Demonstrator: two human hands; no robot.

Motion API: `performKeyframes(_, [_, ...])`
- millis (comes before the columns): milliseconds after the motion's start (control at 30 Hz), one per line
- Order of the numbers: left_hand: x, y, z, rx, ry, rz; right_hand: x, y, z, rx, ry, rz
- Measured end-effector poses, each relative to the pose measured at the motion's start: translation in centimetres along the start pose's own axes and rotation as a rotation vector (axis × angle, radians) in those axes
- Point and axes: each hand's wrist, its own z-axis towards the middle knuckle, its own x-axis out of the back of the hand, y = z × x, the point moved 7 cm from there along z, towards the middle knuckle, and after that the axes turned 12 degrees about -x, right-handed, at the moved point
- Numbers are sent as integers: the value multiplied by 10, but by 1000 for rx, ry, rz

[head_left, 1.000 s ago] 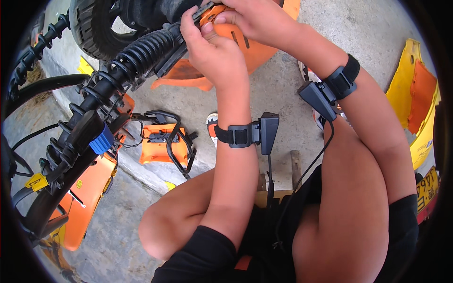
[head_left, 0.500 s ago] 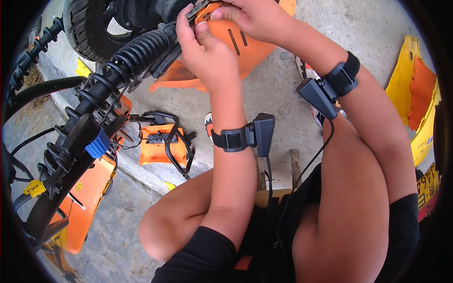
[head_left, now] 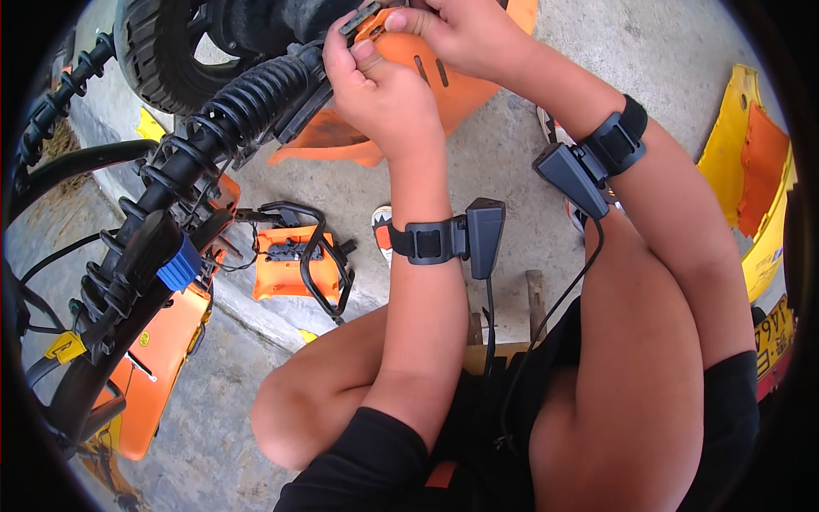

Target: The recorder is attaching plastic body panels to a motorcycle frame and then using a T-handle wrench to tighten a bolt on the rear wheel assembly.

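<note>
An orange plastic panel (head_left: pixel 467 89) with two narrow slots lies beside a black wheel (head_left: pixel 147 64) and coil-spring shock absorber (head_left: pixel 260 96). At its upper end, an orange tab meets a dark metal bracket (head_left: pixel 360 19). My left hand (head_left: pixel 382 90) is closed around this spot, its thumb bent close to the tab. From the other side my right hand (head_left: pixel 469 36) grips the panel's tab, thumb pressed on the orange plastic. The picture's top edge cuts off some right fingertips. Whether a small fastener is between the fingers cannot be made out.
A black frame tube with a blue clip (head_left: pixel 178 263) and a yellow tag (head_left: pixel 65 346) runs down the left. Behind it lie a long orange panel (head_left: pixel 153 367) and an orange part with a black tubular rack (head_left: pixel 317 264). Yellow panels (head_left: pixel 729 136) stand at the right.
My left hand and forearm have shifted slightly to the right, still at the tab and bracket. The right hand has barely moved.
</note>
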Motion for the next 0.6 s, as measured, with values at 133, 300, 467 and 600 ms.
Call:
performKeyframes(133, [-2,-3,0,29,5,-73,-1,3,1,3,10,14])
performKeyframes(300, [-3,-6,0,29,21,-121,-1,5,3,3,-23,47])
performKeyframes(467, [-2,-3,1,6,3,-105,0,0,1,18,-20,47])
performKeyframes(600, [1,0,4,-7,-19,-63,-2,-2,-2,-57,16,13])
